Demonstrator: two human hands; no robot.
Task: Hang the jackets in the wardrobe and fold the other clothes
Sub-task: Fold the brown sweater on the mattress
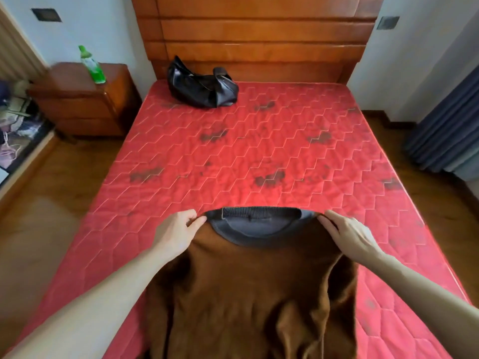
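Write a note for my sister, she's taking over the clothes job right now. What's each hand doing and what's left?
Left hand: pinching the left end of the brown top's grey collar.
Right hand: pinching the right end of the collar.
Where things are: the top lies spread on the near end of the red mattress, collar pointing to the headboard. A black jacket sits crumpled at the far end.
Done: the top is laid out, not folded yet.
Left: fold the top, then probably hang the black jacket. The wardrobe is not clearly in view.

left hand [178,233]: arm extended, fingers pinched | right hand [350,235]: arm extended, fingers pinched
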